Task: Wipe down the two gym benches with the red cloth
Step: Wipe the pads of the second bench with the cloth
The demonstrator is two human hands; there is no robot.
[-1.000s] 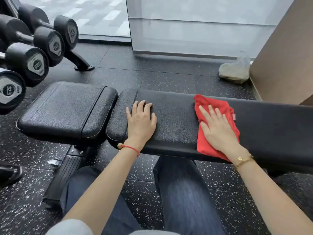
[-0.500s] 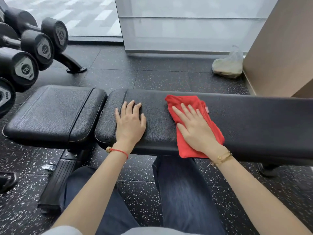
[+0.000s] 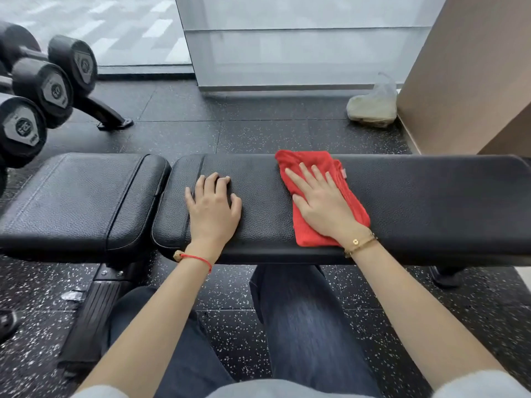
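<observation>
Nearest, two bare forearms reach forward over dark-trousered legs. Left hand [image 3: 213, 209] rests palm-down on the black padded surface [image 3: 431, 202], fingers slightly bent, holding nothing, near the pad's left end. Right hand [image 3: 321, 202] lies flat with straight, spread fingers, pressing the cloth [image 3: 313, 163] onto the same pad; the red cloth spans from the pad's far edge to its near edge. A separate seat pad [image 3: 77, 202] adjoins at left. Beyond, on the speckled floor [image 3: 258, 133]: dumbbells [image 3: 54, 90] racked at left, a bag [image 3: 373, 106] against the wall at right.
</observation>
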